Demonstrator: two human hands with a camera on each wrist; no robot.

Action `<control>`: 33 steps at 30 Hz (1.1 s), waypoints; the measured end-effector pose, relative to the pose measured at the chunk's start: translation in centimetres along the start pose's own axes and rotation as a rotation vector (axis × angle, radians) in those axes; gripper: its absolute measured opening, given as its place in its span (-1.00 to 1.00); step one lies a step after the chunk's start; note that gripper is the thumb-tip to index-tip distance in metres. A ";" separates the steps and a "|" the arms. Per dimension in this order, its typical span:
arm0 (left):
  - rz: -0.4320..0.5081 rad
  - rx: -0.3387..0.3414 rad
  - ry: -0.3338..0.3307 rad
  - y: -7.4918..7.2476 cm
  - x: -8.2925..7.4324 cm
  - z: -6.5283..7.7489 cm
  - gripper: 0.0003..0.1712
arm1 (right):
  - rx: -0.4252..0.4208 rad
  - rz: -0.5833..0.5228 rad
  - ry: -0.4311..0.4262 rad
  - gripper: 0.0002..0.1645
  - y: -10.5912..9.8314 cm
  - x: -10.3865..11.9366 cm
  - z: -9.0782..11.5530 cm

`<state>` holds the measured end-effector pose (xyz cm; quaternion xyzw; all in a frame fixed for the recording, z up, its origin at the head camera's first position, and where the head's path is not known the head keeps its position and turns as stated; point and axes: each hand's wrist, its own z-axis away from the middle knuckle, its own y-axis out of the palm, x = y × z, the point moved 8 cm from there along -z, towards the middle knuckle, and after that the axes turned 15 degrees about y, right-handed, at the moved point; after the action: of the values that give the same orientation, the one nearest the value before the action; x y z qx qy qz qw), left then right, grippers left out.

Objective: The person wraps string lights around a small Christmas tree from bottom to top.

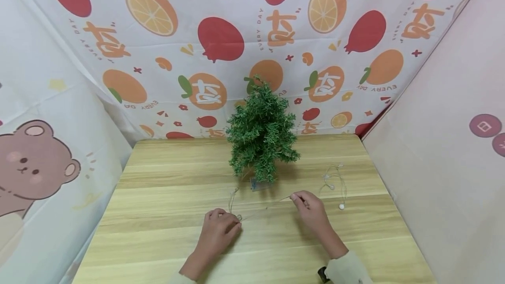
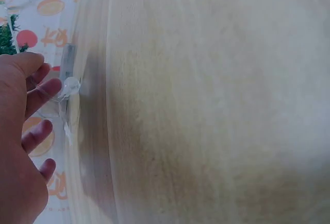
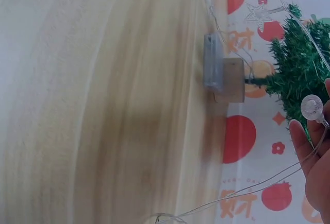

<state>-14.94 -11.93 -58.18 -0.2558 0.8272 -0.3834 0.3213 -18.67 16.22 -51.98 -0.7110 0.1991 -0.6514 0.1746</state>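
Note:
A thin clear string of lights runs across the table between the two hands. My left hand (image 1: 218, 230) pinches it near a small round bulb (image 2: 71, 86), in front of and left of the tree. Its other fingers are loosely bent in the left wrist view. To the right, my right hand (image 1: 311, 214) pinches another stretch of wire, drawn out toward the left hand. Beside its fingers a round clear bulb (image 3: 312, 107) shows in the right wrist view, as does a clear star (image 3: 259, 15) on the wire. The small green artificial tree (image 1: 262, 135) stands behind both hands.
A clear battery box (image 3: 211, 62) lies before the tree's block base (image 3: 233, 80). More light string lies on the right of the wooden table (image 1: 158, 179), ending near a pale round bulb (image 1: 341, 206). Printed curtains (image 1: 244, 21) close off the back and sides.

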 end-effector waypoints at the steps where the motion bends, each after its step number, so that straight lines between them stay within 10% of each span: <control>1: -0.002 -0.005 0.001 -0.1 0.1 0.0 -0.85 | -0.009 0.000 -0.008 -0.87 -0.2 0.1 -0.1; 22: -0.135 0.011 -0.069 -1.0 2.0 0.0 -0.72 | -0.163 -0.027 -0.069 -0.90 -3.6 0.5 -1.2; 33: -0.206 -0.254 -0.015 -3.5 2.6 -0.6 -0.82 | -0.185 -0.046 -0.085 -0.86 -4.1 0.6 -1.3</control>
<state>-16.48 -15.41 -55.95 -0.3809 0.8359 -0.3047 0.2516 -19.68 19.44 -49.32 -0.7556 0.2343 -0.6032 0.1015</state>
